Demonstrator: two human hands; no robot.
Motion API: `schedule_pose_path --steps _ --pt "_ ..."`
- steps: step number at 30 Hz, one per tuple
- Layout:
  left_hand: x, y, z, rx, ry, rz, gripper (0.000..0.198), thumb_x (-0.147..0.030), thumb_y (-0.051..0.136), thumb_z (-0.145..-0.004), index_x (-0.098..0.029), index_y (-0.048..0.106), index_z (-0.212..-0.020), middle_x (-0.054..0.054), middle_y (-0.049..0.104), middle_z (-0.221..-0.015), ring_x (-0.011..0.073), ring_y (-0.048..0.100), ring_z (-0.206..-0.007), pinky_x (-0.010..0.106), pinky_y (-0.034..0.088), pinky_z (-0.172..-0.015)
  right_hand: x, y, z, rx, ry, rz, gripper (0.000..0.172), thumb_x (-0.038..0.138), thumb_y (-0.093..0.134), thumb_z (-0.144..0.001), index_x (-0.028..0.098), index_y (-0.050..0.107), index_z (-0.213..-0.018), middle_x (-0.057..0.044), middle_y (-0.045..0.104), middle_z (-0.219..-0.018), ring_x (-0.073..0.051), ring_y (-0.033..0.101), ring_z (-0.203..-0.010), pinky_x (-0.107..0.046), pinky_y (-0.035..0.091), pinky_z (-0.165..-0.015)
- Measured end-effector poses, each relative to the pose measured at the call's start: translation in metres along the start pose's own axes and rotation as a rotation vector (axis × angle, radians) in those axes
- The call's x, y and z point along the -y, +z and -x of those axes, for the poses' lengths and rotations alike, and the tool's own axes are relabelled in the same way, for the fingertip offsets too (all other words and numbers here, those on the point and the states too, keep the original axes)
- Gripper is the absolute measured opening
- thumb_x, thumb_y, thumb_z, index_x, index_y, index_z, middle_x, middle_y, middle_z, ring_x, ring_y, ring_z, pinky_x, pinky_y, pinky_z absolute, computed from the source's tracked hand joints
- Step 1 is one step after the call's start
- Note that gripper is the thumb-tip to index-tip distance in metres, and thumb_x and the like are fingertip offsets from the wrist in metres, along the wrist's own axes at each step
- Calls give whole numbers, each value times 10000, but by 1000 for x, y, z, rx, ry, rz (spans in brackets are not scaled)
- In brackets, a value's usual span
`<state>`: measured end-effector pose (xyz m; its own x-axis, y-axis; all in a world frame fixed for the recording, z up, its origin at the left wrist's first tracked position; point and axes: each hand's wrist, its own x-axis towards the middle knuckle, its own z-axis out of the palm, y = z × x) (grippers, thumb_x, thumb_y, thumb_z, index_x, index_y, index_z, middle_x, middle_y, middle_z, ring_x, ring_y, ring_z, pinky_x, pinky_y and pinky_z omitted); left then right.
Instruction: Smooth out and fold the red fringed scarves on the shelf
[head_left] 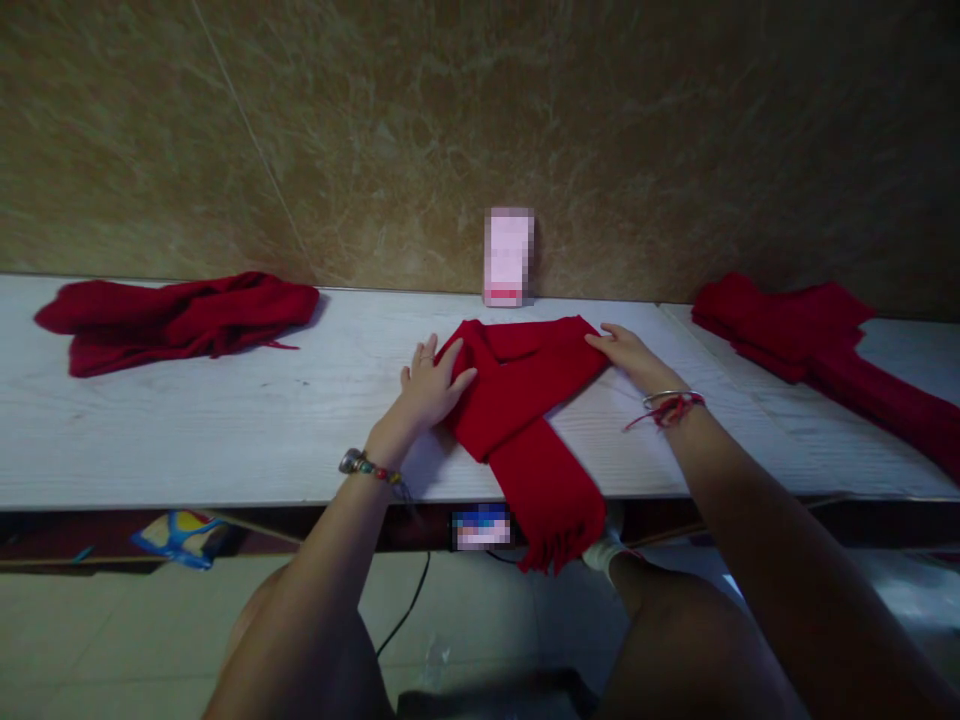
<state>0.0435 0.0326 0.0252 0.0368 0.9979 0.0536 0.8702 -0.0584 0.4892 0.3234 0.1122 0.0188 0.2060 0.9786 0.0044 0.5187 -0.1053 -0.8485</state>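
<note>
A red scarf (517,400) lies folded and crossed over itself on the white wood-grain tabletop (337,420). Its fringed end hangs over the front edge. My left hand (433,385) rests on the scarf's left side with the fingers spread. At the upper right corner of the scarf, my right hand (626,352) touches the cloth with its fingers stretched out. A beaded bracelet circles my left wrist, and bangle and red cord circle the right one.
A crumpled red cloth (187,320) lies at the left, and more red cloth (795,335) at the right. Behind the scarf, a pink phone-like object (509,258), blurred out, leans against the marbled wall (375,130). Below the tabletop are a blue packet (182,538) and a black cable (411,608).
</note>
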Motion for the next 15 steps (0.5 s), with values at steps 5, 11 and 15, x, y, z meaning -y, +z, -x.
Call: schedule_pose_path --steps 5,11,15 --pt "27 -6 -45 10 -38 351 595 -313 592 -788 -116 461 -1334 159 657 -1137 252 618 -1015 359 467 -890 7 -11 5 123 54 -250 217 44 587 -710 150 677 -877 -61 739 -895 -184 680 -876 -345 489 -933" --pt "36 4 -58 24 -31 573 234 -260 600 -721 -141 672 -910 78 711 -873 202 636 -801 301 496 -726 3 -31 16 186 55 -358 157 79 579 -725 199 677 -750 -29 744 -859 -175 674 -913 -333 471 -965" --pt "33 6 -54 -19 -42 558 288 -220 587 -719 -154 652 -991 82 711 -917 196 638 -829 306 489 -765 3 -27 17 175 56 -336 163 107 559 -757 214 672 -705 -37 745 -873 -199 661 -974 -373 446 -1004"
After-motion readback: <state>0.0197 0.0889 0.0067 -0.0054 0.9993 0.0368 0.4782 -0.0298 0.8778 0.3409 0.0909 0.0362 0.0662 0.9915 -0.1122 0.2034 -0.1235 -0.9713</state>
